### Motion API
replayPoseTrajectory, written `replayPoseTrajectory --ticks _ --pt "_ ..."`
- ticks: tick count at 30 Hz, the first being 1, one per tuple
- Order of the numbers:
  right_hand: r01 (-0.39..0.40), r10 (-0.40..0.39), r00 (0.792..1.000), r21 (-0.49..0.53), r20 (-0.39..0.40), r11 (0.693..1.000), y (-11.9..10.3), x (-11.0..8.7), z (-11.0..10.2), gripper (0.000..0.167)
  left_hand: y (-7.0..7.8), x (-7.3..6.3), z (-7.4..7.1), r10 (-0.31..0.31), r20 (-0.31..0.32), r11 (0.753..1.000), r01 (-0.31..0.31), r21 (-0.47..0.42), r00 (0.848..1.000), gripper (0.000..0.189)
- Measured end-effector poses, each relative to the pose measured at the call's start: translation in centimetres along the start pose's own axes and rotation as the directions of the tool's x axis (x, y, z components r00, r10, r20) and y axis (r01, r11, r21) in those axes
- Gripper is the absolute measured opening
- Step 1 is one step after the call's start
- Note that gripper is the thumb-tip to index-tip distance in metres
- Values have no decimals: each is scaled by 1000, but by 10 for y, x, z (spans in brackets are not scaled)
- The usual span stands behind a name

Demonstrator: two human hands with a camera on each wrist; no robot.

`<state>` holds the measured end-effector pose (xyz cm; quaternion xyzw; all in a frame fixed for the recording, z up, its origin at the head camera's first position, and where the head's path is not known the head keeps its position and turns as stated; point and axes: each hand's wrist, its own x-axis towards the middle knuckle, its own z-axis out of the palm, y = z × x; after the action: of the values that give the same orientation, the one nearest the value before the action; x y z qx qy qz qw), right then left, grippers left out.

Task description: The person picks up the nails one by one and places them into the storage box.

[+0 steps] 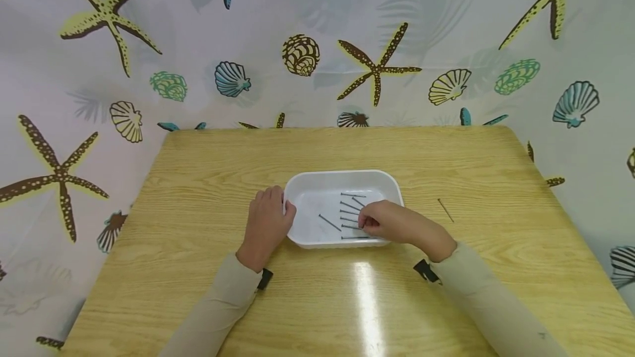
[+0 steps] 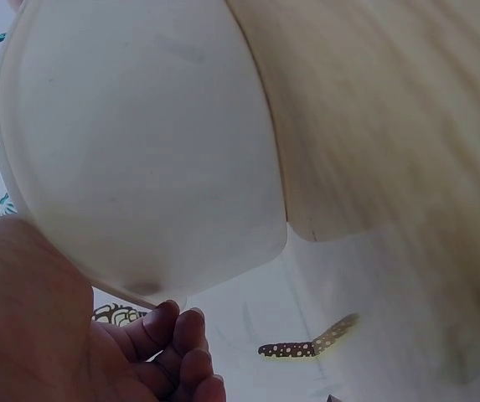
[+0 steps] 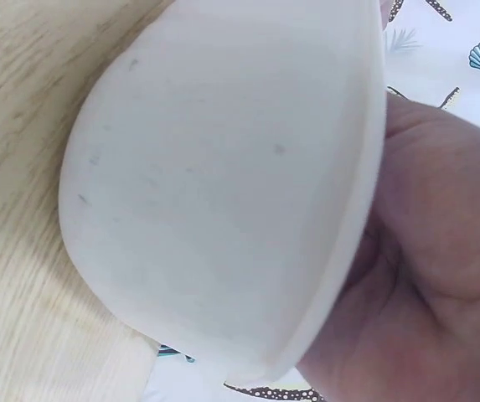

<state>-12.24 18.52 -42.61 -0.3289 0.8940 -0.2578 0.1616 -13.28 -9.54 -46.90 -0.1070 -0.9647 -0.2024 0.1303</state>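
Observation:
A white plastic tray (image 1: 342, 179) sits on the table. Its left rim is held by my left hand (image 1: 268, 222), the thumb on the inner side and the fingers outside; the left wrist view shows these fingers (image 2: 191, 322) bent at the rim. My right hand (image 1: 394, 222) reaches over the front right of the tray, fingers curled down, pinching a thin grey nail (image 1: 349, 227). Several more nails lie in a rough column, heads to the left. One slanted nail (image 1: 329, 222) lies apart from them. The right wrist view hides the fingertips behind the tray wall.
Right of the tray, a single loose nail (image 1: 445, 210) lies on the wooden table (image 1: 218, 164). A cloth (image 1: 327, 10) printed with starfish and shells hangs behind the table and along both sides.

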Motion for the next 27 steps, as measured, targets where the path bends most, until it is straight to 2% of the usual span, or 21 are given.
replayPoseTrajectory --ticks 10,20,27 --pt "21 -20 998 -14 56 1000 2 5 5 4 0 0 0 11 -20 1000 -11 1 1000 17" --pt "-39 40 991 -10 124 999 3 10 3 3 -2 0 0 17 -16 1000 -17 3 1000 17" --pt "-55 56 987 -7 151 998 5 14 6 3 -3 0 1 -2 4 1000 3 -2 1000 17"
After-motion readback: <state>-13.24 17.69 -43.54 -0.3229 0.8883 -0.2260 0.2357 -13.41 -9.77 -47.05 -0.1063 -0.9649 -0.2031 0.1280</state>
